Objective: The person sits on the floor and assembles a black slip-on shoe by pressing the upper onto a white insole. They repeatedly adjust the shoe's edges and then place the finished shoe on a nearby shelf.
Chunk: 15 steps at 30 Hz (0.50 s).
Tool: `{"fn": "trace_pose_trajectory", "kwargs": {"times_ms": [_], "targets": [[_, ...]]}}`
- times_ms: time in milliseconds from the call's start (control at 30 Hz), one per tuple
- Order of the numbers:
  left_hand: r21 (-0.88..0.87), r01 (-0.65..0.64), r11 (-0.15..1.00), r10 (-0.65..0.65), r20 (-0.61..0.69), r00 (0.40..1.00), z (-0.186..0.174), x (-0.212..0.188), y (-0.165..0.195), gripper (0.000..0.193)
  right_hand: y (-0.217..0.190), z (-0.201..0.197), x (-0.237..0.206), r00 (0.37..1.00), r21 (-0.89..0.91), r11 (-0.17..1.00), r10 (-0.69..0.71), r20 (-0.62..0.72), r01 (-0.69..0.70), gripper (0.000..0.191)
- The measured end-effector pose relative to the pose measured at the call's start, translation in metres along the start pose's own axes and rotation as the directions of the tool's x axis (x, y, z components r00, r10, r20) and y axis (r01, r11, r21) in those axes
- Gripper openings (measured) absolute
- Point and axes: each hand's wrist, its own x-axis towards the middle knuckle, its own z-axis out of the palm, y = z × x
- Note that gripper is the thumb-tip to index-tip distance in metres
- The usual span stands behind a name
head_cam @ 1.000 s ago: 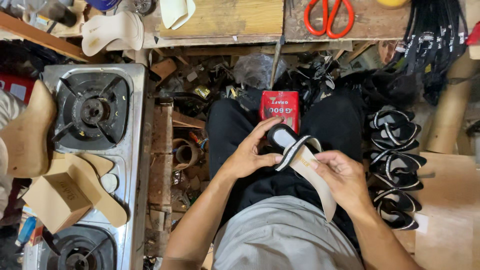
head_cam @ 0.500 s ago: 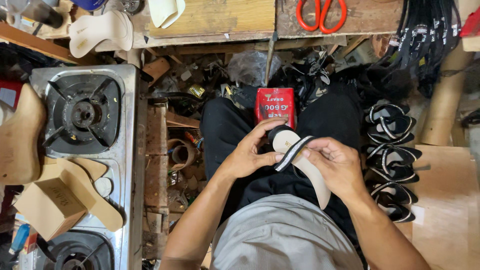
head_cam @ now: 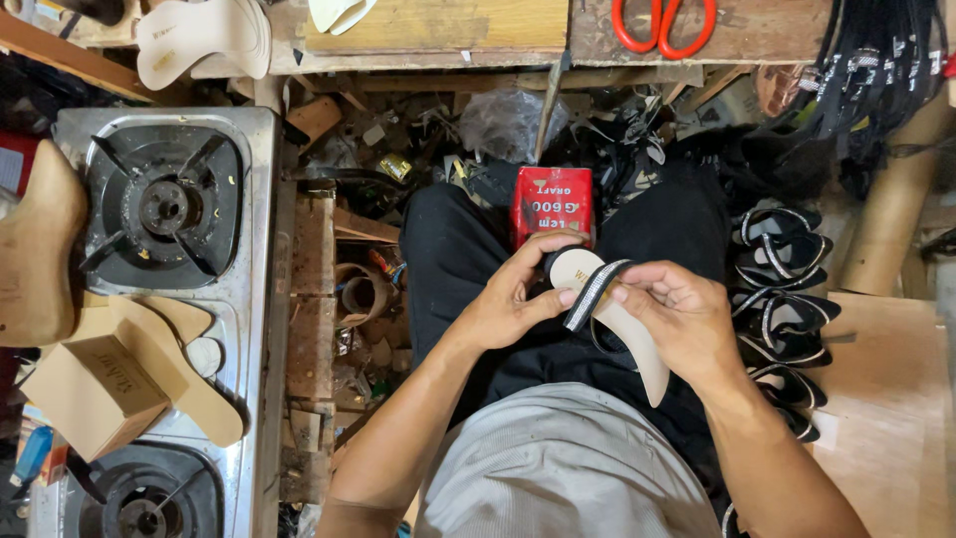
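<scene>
The fingers of the right hand pinch a black-and-white strap where it crosses a cream shoe insole; the thumb presses the strap from above. The left hand curls around the insole's rounded toe end, thumb lying along the strap's lower part and fingertips hidden behind the sole. Both hands are closed on the same piece, held over the person's lap, above black trousers and a grey shirt. The insole's narrow heel end points down toward the right forearm.

Just beyond the hands, between the knees, stands a red tin, partly covered by the left fingers. To the right of the right knee lies a stack of finished black sandal uppers with white trim, reaching onto a pale wooden board. A cardboard tube leans beside them under a bundle of black straps.

At the far edge runs a wooden workbench with red-handled scissors and white sole pieces on it. Below the bench lies a clutter of scraps and a plastic bag. To the left stands a two-burner gas stove, with tan insoles and a small cardboard box lying on its middle, and a wooden shoe last at its left edge.
</scene>
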Motion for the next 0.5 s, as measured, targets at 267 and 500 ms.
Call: {"fn": "trace_pose_trajectory", "kwargs": {"times_ms": [267, 500], "targets": [[-0.070, 0.026, 0.997, -0.027, -0.028, 0.999, 0.0038, -0.0005, -0.0028, 0.047, 0.0023, 0.0006, -0.0001, 1.000, 0.008, 1.000, 0.026, -0.008, -0.026, 0.015], [-0.076, 0.036, 0.996, -0.039, -0.037, 0.999, 0.0043, -0.0007, -0.0028, 0.045, -0.0007, 0.0006, -0.0033, 1.000, -0.006, 1.000, 0.000, -0.005, 0.000, 0.014]]}}
